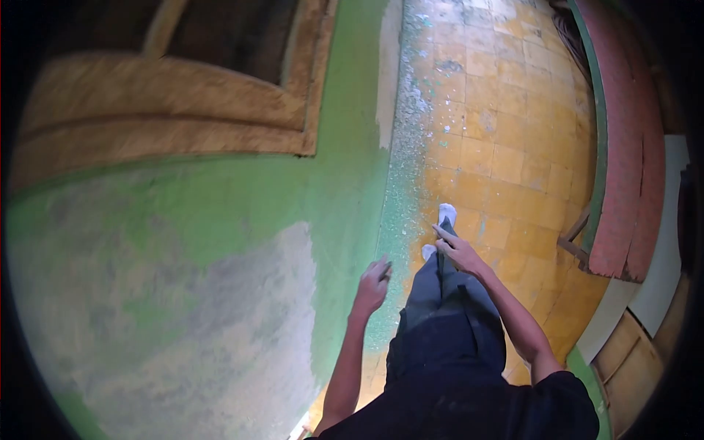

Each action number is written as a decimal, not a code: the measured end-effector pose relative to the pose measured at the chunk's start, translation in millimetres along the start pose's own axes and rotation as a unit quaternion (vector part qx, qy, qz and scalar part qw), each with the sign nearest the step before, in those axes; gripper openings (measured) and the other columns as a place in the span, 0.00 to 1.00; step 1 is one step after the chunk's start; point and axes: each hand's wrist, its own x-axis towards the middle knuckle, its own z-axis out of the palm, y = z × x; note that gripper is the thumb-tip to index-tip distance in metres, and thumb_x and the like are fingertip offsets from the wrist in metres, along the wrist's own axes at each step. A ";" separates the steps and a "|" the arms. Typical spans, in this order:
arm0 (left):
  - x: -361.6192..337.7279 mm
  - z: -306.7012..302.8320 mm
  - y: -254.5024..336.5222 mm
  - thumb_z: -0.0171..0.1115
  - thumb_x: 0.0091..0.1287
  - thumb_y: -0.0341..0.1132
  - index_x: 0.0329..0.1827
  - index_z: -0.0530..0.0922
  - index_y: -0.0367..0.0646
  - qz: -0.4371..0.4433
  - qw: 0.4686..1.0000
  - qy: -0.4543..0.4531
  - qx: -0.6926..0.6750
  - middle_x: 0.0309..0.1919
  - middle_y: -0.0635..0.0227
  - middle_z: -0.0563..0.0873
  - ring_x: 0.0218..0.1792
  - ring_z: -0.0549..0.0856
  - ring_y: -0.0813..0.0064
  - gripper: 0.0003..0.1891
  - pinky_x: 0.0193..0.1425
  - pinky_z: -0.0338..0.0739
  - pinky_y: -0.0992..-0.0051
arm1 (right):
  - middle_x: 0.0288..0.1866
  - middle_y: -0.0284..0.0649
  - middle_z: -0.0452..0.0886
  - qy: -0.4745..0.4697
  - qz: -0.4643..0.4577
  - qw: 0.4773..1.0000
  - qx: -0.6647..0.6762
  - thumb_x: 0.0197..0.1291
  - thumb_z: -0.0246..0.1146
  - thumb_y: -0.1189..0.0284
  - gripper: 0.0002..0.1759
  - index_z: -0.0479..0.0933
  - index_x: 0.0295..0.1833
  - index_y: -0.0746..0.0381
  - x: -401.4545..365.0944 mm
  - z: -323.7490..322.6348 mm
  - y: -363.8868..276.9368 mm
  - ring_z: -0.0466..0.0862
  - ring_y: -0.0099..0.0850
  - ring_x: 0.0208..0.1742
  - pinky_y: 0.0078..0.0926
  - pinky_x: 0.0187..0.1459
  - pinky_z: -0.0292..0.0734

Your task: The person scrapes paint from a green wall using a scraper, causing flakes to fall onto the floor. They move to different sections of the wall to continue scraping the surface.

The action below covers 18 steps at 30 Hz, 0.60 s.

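My left hand (373, 287) is in front of the green wall (345, 191), near its foot. Its fingers are curled together, with a small dark patch at the tips; whatever they hold is too small to name. Over my lower legs is my right hand (459, 254), its fingers closed and a slim pointed shape jutting toward the wall side. Whether that shape is a finger or a thin tool cannot be made out. On the wall, a large bare grey-white patch (249, 315) shows where the green paint is gone.
Green and white paint flakes (407, 169) lie along the wall's foot on the yellow tiled floor (506, 147). A wooden window frame (169, 103) is set in the wall at upper left. On the right stands a red wooden bench or table (627, 147) with a green edge.
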 end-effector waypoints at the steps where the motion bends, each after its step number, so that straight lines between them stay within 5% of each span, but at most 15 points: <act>1: 7.7 -2.9 -12.9 0.54 0.71 0.31 0.64 0.72 0.35 -0.020 1.000 0.003 0.002 0.43 0.50 0.81 0.44 0.83 0.54 0.20 0.49 0.76 0.63 | 0.45 0.52 0.81 0.035 -0.015 0.999 -0.001 0.64 0.54 0.66 0.32 0.62 0.75 0.49 14.1 -3.6 18.0 0.81 0.42 0.43 0.35 0.51 0.74; 5: 51.5 -5.7 -50.2 0.55 0.69 0.29 0.62 0.74 0.35 -0.071 0.996 0.033 0.037 0.39 0.51 0.81 0.40 0.83 0.55 0.18 0.46 0.76 0.65 | 0.51 0.52 0.82 0.004 0.075 0.997 0.002 0.67 0.55 0.61 0.28 0.67 0.72 0.52 77.8 -47.7 36.0 0.82 0.42 0.48 0.33 0.54 0.73; 7: 76.7 -3.3 -58.2 0.55 0.69 0.28 0.61 0.75 0.35 -0.089 0.995 0.020 0.048 0.39 0.52 0.81 0.38 0.83 0.58 0.18 0.44 0.76 0.67 | 0.48 0.51 0.83 0.017 0.059 0.998 -0.016 0.68 0.55 0.60 0.29 0.65 0.73 0.52 122.2 -46.6 69.2 0.83 0.40 0.45 0.33 0.50 0.75; 9: 94.6 7.4 -68.5 0.55 0.69 0.28 0.60 0.76 0.35 -0.113 0.992 -0.004 0.058 0.38 0.53 0.81 0.38 0.82 0.61 0.17 0.45 0.76 0.68 | 0.39 0.48 0.83 0.071 -0.054 0.996 0.009 0.68 0.54 0.60 0.29 0.64 0.74 0.52 175.8 -27.2 121.9 0.82 0.37 0.39 0.33 0.46 0.75; 12: 106.0 34.6 -108.9 0.53 0.72 0.31 0.60 0.76 0.36 -0.104 0.990 -0.068 0.070 0.39 0.56 0.82 0.38 0.81 0.66 0.16 0.45 0.75 0.73 | 0.33 0.43 0.81 0.027 0.022 0.996 0.076 0.68 0.54 0.61 0.30 0.62 0.75 0.51 229.1 -26.1 128.7 0.81 0.31 0.34 0.30 0.42 0.78; 13: 113.8 42.9 -112.9 0.53 0.72 0.29 0.59 0.77 0.37 -0.106 0.989 -0.079 0.073 0.41 0.55 0.82 0.38 0.82 0.65 0.15 0.45 0.75 0.72 | 0.32 0.41 0.80 -0.013 0.088 0.990 0.105 0.68 0.54 0.61 0.30 0.62 0.75 0.50 243.1 -25.6 125.2 0.81 0.29 0.33 0.29 0.40 0.79; 18: 175.1 62.1 -145.0 0.51 0.64 0.21 0.59 0.77 0.35 -0.127 0.983 -0.103 0.087 0.46 0.50 0.80 0.43 0.82 0.55 0.19 0.50 0.76 0.68 | 0.29 0.39 0.76 0.006 0.062 0.975 0.215 0.66 0.57 0.67 0.32 0.61 0.75 0.49 316.6 22.7 182.6 0.79 0.25 0.25 0.28 0.29 0.82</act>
